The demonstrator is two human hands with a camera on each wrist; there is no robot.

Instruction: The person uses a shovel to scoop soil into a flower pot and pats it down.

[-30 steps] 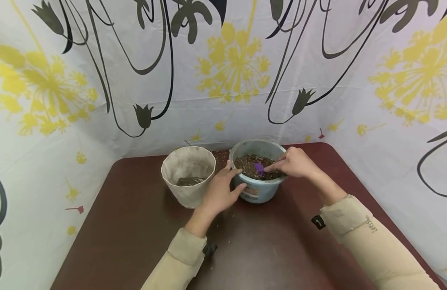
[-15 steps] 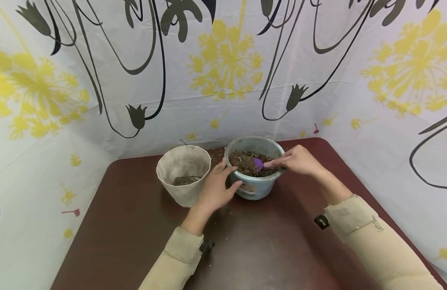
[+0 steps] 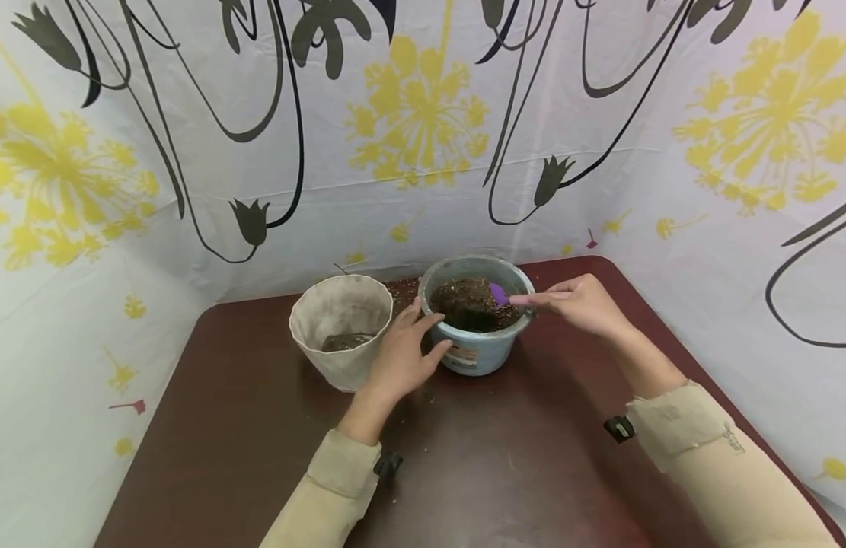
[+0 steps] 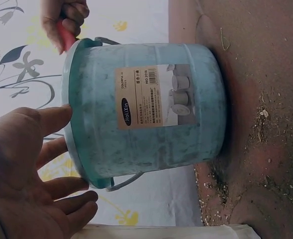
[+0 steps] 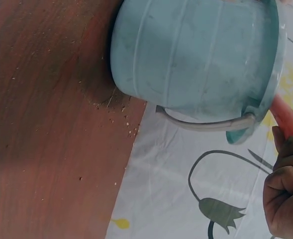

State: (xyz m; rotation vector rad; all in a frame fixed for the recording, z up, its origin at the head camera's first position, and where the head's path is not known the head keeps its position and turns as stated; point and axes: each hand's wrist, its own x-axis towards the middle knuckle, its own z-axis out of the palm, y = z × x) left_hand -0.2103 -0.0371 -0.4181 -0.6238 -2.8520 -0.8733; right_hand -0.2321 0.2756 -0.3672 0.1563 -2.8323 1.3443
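A blue bucket (image 3: pixel 474 354) partly filled with dark soil (image 3: pixel 464 299) stands toward the back of the table. My right hand (image 3: pixel 587 304) grips a small trowel (image 3: pixel 498 294) by its pinkish-red handle, which crosses the bucket's right rim. The purple blade is against the soil, its tip hidden. My left hand (image 3: pixel 398 359) touches the bucket's left rim with loosely spread fingers, also seen by the left wrist camera, where the hand (image 4: pixel 42 174) lies beside the rim. Left of it, close to my left hand, stands a whitish pot (image 3: pixel 340 365) with a little soil at its bottom.
The bucket's wire-like handle (image 5: pixel 206 124) hangs down at its side. Soil crumbs (image 4: pixel 263 149) lie scattered on the dark red table (image 3: pixel 244 426). A patterned cloth (image 3: pixel 395 221) rises directly behind the table and along both sides.
The trowel has shifted from the soil's middle toward the right rim, turning soil into a heap with a dark hollow in front. My left hand has stayed at the rim.
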